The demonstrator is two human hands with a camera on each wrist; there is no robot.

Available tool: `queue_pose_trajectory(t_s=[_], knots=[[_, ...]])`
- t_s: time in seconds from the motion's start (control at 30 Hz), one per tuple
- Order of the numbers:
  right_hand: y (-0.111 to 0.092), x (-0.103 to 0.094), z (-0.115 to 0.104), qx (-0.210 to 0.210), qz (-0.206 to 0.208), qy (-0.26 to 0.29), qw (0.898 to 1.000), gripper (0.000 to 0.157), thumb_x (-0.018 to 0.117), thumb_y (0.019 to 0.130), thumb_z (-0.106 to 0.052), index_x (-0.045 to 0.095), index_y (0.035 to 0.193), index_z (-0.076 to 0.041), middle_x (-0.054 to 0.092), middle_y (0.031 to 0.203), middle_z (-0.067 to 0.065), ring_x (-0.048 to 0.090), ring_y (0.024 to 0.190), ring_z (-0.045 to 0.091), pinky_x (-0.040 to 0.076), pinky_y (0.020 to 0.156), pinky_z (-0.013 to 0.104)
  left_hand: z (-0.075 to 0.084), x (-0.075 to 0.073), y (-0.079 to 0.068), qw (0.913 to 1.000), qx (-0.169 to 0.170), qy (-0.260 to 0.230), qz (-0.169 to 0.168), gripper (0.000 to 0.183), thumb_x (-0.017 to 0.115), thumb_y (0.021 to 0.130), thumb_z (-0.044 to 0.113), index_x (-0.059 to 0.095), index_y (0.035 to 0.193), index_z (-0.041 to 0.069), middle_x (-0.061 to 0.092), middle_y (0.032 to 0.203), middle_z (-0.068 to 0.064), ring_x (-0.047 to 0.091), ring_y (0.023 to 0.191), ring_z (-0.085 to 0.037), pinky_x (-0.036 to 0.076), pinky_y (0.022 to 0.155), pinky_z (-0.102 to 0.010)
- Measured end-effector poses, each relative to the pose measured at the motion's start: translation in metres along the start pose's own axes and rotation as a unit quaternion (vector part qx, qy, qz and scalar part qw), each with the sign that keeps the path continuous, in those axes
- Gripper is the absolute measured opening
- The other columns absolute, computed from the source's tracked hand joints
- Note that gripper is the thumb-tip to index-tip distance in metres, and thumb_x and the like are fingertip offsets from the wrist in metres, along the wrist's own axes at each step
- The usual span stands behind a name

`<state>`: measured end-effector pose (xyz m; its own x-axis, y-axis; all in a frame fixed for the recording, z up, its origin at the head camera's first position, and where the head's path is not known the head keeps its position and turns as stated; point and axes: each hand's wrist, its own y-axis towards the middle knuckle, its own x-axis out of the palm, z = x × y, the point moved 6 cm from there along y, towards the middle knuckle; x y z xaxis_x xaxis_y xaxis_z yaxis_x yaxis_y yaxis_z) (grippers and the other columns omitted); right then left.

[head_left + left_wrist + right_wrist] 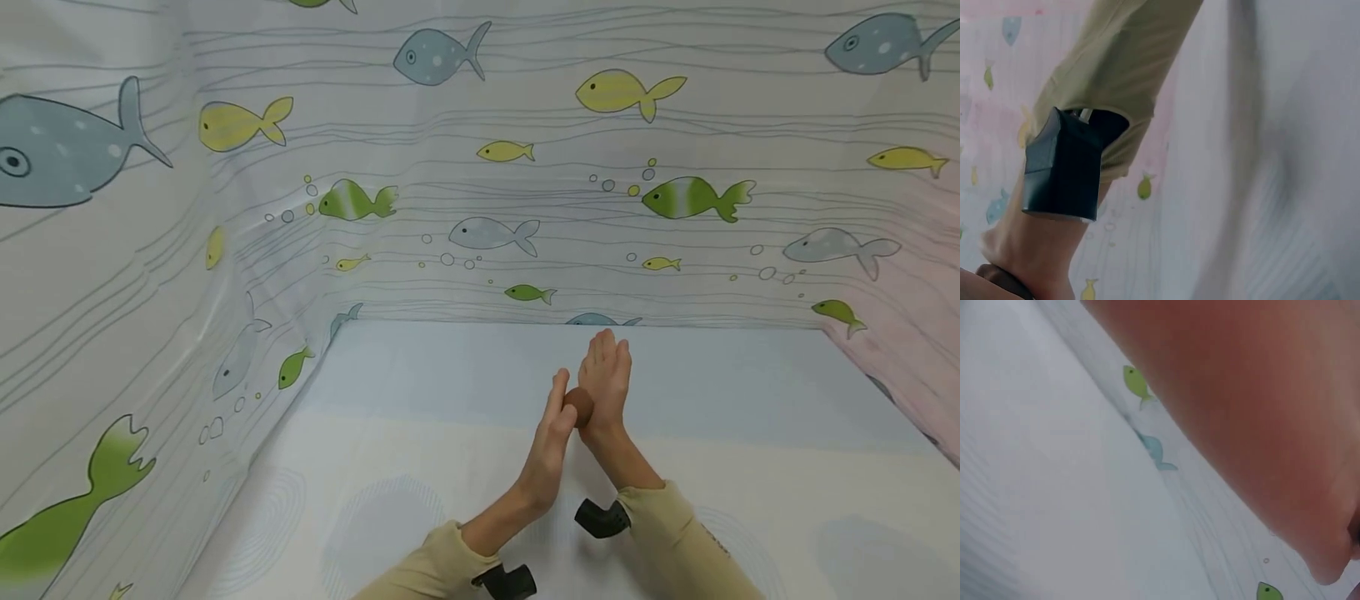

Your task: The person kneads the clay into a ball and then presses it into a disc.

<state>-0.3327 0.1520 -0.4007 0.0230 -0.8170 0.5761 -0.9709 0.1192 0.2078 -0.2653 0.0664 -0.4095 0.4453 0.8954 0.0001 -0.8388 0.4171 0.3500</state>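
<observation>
A small brown ball (578,407), its material unclear, sits between the two palms above the table. My left hand (551,446) touches it from the left, its fingers straight and pointing up and away. On the other side, my right hand (606,387) has its palm turned to the ball, with straight fingers. Part of the brown ball (1000,278) shows at the lower left corner of the left wrist view. In the right wrist view, skin of a hand (1241,425) fills much of the picture, and the ball cannot be made out clearly.
Beneath the hands lies a pale blue and white table surface (420,417). White fabric walls (420,175) printed with fish rise at the back and left, and a pinkish wall (926,333) stands at right. Black wrist cameras (602,518) stick out from both sleeves.
</observation>
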Motion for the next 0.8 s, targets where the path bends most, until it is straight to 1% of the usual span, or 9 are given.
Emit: queue_pose_trajectory(t_s=[0.1, 0.17, 0.27, 0.37, 0.5, 0.63, 0.7, 0.8], knots=[[0.003, 0.001, -0.006, -0.008, -0.001, 0.031, 0.999, 0.073, 0.013, 0.103, -0.055, -0.013, 0.158, -0.016, -0.015, 0.166, -0.001, -0.014, 0.152, 0.015, -0.01, 0.121, 0.032, 0.006, 0.002, -0.002, 0.9999, 0.0, -0.004, -0.012, 0.077, 0.021, 0.1, 0.052, -0.006, 0.159, 0.011, -0.006, 0.166, -0.002, -0.007, 0.152, -0.019, 0.004, 0.12, -0.054], [0.002, 0.004, -0.008, -0.01, -0.005, 0.048, 0.999, 0.073, 0.013, 0.103, -0.055, -0.013, 0.158, -0.015, -0.016, 0.166, 0.0, -0.014, 0.152, 0.016, -0.01, 0.121, 0.032, 0.009, 0.003, -0.002, 0.9999, 0.002, -0.002, -0.013, 0.077, 0.02, 0.1, 0.053, -0.007, 0.159, 0.012, -0.007, 0.166, -0.002, -0.007, 0.152, -0.019, 0.004, 0.12, -0.055], [-0.002, 0.011, -0.008, -0.006, -0.013, 0.056, 0.998, 0.072, 0.014, 0.103, -0.054, -0.012, 0.158, -0.015, -0.015, 0.166, 0.0, -0.013, 0.152, 0.016, -0.009, 0.121, 0.032, 0.009, 0.001, 0.0, 1.0, 0.003, 0.001, -0.004, 0.077, 0.02, 0.1, 0.054, -0.007, 0.159, 0.013, -0.006, 0.166, -0.001, -0.005, 0.152, -0.019, 0.005, 0.12, -0.056], [-0.009, 0.015, -0.005, -0.001, -0.021, 0.049, 0.999, 0.073, 0.015, 0.103, -0.054, -0.012, 0.159, -0.015, -0.015, 0.166, 0.001, -0.012, 0.152, 0.016, -0.008, 0.122, 0.032, 0.007, -0.001, 0.003, 0.9999, 0.005, 0.004, 0.01, 0.077, 0.02, 0.1, 0.055, -0.006, 0.159, 0.014, -0.005, 0.166, 0.0, -0.004, 0.152, -0.018, 0.004, 0.12, -0.055], [-0.017, 0.018, -0.001, 0.004, -0.026, 0.035, 0.999, 0.074, 0.016, 0.103, -0.055, -0.01, 0.159, -0.014, -0.012, 0.166, 0.001, -0.01, 0.152, 0.015, -0.006, 0.122, 0.031, 0.003, -0.006, 0.008, 0.9994, 0.009, -0.005, 0.033, 0.076, 0.021, 0.101, 0.053, -0.004, 0.159, 0.012, -0.003, 0.166, -0.001, -0.003, 0.152, -0.018, 0.004, 0.121, -0.053], [-0.028, 0.023, 0.006, 0.013, -0.028, 0.017, 0.999, 0.073, 0.015, 0.103, -0.055, -0.005, 0.16, -0.013, -0.007, 0.167, 0.0, -0.004, 0.153, 0.014, -0.003, 0.122, 0.031, -0.003, -0.014, 0.015, 0.9972, 0.008, -0.033, 0.067, 0.073, 0.022, 0.102, 0.048, -0.001, 0.159, 0.008, 0.001, 0.166, -0.006, 0.002, 0.152, -0.021, 0.007, 0.122, -0.05], [-0.035, 0.026, 0.009, 0.014, -0.026, 0.014, 0.999, 0.073, 0.014, 0.103, -0.055, -0.003, 0.16, -0.013, -0.004, 0.167, 0.001, -0.001, 0.153, 0.014, 0.0, 0.123, 0.032, -0.006, -0.018, 0.018, 0.9947, -0.001, -0.051, 0.089, 0.072, 0.022, 0.103, 0.046, 0.002, 0.159, 0.006, 0.004, 0.166, -0.008, 0.005, 0.152, -0.023, 0.007, 0.122, -0.049], [-0.044, 0.031, 0.013, 0.016, -0.031, 0.014, 0.999, 0.075, 0.016, 0.102, -0.056, -0.001, 0.16, -0.011, -0.001, 0.167, 0.002, 0.001, 0.153, 0.015, 0.002, 0.123, 0.033, -0.01, -0.024, 0.023, 0.9899, -0.019, -0.064, 0.125, 0.071, 0.023, 0.103, 0.045, 0.006, 0.159, 0.005, 0.009, 0.165, -0.009, 0.006, 0.152, -0.024, 0.006, 0.122, -0.048]])
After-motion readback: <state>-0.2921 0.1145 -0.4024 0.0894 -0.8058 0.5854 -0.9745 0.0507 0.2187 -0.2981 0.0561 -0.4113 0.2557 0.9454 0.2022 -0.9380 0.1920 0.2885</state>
